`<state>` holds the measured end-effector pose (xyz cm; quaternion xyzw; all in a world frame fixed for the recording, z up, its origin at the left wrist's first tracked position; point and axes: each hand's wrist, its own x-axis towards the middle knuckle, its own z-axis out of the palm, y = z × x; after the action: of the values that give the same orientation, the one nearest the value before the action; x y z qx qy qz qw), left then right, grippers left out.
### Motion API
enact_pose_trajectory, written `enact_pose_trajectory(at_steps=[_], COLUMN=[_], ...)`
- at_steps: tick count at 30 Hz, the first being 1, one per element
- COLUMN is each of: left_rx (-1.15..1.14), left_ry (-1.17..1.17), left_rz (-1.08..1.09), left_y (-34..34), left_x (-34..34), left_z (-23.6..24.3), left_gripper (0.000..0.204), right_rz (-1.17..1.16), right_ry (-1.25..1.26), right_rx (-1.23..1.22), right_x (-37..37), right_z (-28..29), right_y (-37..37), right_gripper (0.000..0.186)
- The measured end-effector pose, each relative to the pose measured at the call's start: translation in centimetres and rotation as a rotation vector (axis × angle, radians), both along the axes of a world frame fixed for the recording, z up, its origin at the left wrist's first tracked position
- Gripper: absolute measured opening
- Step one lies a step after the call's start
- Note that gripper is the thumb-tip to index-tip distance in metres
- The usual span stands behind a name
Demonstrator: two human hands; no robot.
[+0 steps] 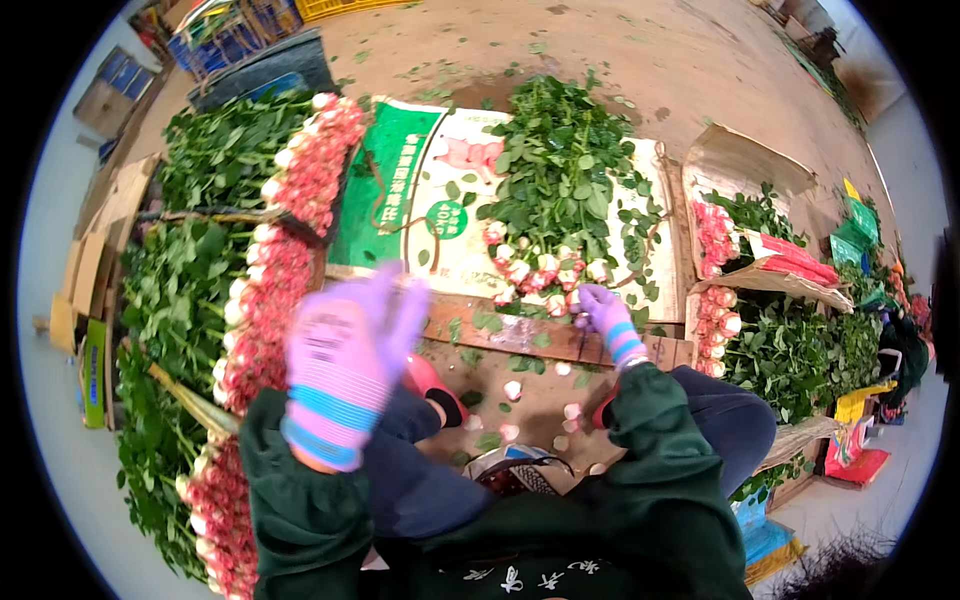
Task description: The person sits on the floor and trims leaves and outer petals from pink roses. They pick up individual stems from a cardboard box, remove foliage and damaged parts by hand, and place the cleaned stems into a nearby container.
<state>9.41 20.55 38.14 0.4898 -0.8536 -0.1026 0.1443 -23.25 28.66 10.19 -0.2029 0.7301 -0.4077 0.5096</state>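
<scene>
A bunch of pink-and-white roses lies on a flattened green-and-white sack, heads towards me and leafy stems pointing away. My right hand, in a purple glove with a striped cuff, is at the right side of the rose heads. Its fingers are drawn together; whatever is between them is too small to make out. Raised to the left of the bunch is my left hand, gloved the same way. Its fingers are stretched out and somewhat blurred, and nothing shows in them.
Stacked roses line my left side, partly divided by sticks. To the right, more roses rest by an opened cardboard wrap. A wooden plank edges the sack near my knees. Loose petals and leaves dot the floor.
</scene>
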Motion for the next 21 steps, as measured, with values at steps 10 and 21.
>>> enact_pose_trajectory(at_steps=[10, 21], left_rx=[0.222, 0.394], left_ry=[-0.233, -0.351], left_rz=[-0.263, -0.344], left_y=[-1.6, -3.1], left_x=[-7.4, -10.2], left_z=[-8.2, -10.6], left_gripper=[0.025, 0.023], right_rz=[0.19, -0.114], right_ry=[0.757, 0.958], right_rx=[0.317, 0.088], right_x=[1.9, 2.3], right_z=[-4.0, -12.1], right_y=[-14.1, -15.7], right_gripper=[0.067, 0.054])
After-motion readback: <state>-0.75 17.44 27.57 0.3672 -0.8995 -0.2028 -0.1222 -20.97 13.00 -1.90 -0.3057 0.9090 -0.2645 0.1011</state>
